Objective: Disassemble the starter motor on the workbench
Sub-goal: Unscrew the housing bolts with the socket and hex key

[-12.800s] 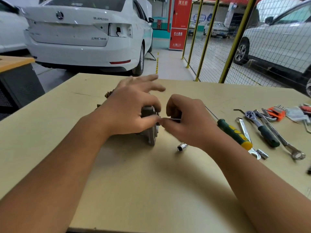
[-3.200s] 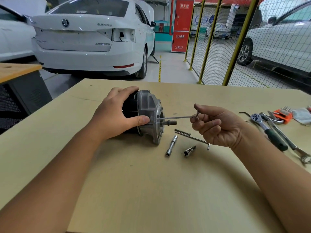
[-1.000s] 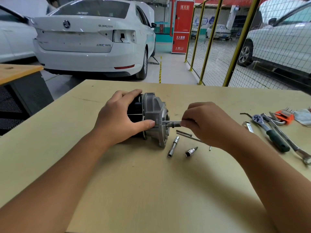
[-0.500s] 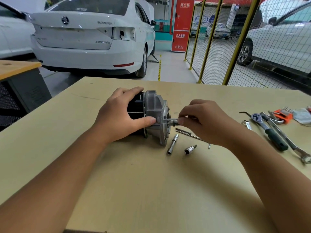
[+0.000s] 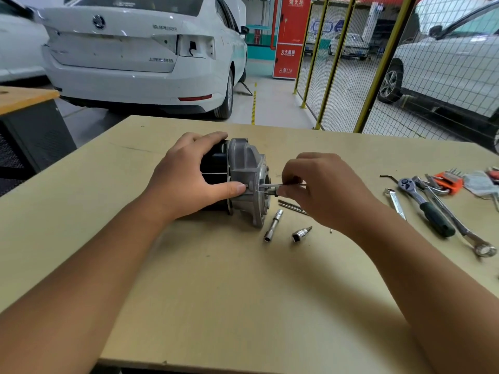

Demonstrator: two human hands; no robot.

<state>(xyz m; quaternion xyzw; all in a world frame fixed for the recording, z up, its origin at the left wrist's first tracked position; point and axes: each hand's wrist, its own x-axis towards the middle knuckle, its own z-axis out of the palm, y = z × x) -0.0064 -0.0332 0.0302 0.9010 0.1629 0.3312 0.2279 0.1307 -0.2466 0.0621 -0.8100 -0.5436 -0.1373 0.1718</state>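
Observation:
The starter motor (image 5: 244, 174) lies on its side on the workbench (image 5: 229, 292), black body to the left and grey cast end housing to the right. My left hand (image 5: 189, 179) grips the black body, thumb pressed on the housing. My right hand (image 5: 321, 190) pinches a thin metal rod, a long through bolt (image 5: 266, 185), that sticks out of the housing face beside the short shaft stub. Another long bolt (image 5: 290, 205) lies on the bench under my right hand.
A socket extension (image 5: 273, 224) and a small bit socket (image 5: 300, 234) lie just in front of the motor. To the right are a ratchet (image 5: 424, 203), wrenches (image 5: 459, 225) and an orange hex key set (image 5: 448, 179). Parked cars and a yellow mesh fence stand beyond the bench.
My right hand held the thin rod out at full length a few seconds ago; it has since closed in to the housing face. My left hand stays on the motor.

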